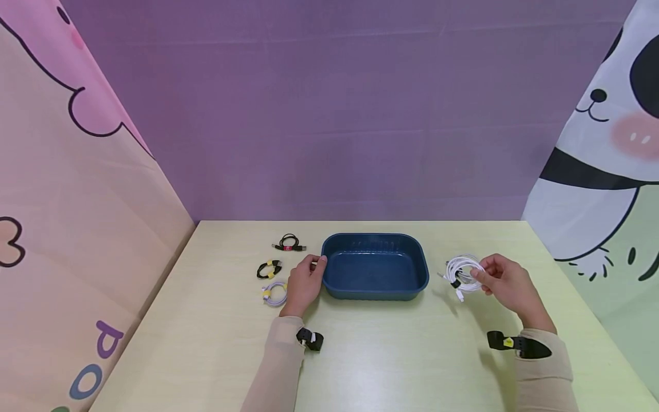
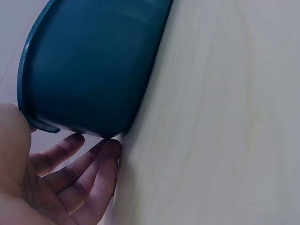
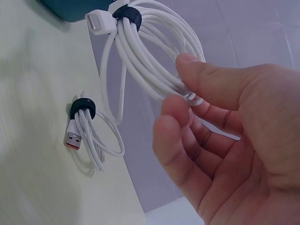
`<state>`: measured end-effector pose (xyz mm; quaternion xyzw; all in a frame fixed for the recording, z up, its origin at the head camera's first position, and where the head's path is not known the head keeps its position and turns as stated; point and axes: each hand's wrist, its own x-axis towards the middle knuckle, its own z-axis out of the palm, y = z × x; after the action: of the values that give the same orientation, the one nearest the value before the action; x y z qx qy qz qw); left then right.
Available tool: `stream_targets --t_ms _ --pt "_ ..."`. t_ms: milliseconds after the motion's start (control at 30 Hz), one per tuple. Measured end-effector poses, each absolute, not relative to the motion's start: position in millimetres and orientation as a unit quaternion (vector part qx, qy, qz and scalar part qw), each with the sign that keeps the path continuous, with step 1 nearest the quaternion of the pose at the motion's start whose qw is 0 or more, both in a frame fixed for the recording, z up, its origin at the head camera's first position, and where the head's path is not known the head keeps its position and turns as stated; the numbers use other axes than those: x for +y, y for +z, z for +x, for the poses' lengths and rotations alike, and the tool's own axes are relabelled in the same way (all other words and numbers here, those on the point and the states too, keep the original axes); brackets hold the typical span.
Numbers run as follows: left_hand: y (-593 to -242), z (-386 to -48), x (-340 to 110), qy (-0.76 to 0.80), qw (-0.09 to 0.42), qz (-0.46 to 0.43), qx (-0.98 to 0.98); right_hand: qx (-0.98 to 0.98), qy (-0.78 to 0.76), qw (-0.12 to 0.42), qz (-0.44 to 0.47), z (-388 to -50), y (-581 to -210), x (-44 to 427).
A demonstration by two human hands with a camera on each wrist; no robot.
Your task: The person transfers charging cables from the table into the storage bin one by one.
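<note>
A dark blue plastic bin (image 1: 374, 294) stands on the table. At its left end my left hand (image 1: 305, 285) grips the rim. In the left wrist view the thumb is over the bin's edge (image 2: 21, 75), with the fingers bent by the outer wall. To the right of the bin, my right hand (image 1: 507, 283) pinches a coiled white cable (image 3: 150, 61) between thumb and fingers, above the table. A black strap (image 3: 129, 16) binds that coil beside its white plug. Below it in the right wrist view lies a second coiled white USB cable (image 3: 89, 133), with a black strap.
Left of the bin lie a black USB cable (image 1: 289, 247), a black cable with yellow ties (image 1: 269, 269) and a pale lilac cable with yellow ties (image 1: 275, 293), partly beside my left hand. A purple backdrop (image 1: 360, 114) rises behind the table (image 1: 391, 355).
</note>
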<state>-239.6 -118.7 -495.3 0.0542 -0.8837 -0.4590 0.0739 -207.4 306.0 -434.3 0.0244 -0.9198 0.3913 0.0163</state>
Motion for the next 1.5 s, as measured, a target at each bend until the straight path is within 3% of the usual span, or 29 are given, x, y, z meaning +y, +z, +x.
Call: stream_targets --t_ms 1500 --pt "-501 -246 -113 -0.458 0.075 0.044 -0.885 -0.903 0.421 0.085 0.025 -207 -426 285"
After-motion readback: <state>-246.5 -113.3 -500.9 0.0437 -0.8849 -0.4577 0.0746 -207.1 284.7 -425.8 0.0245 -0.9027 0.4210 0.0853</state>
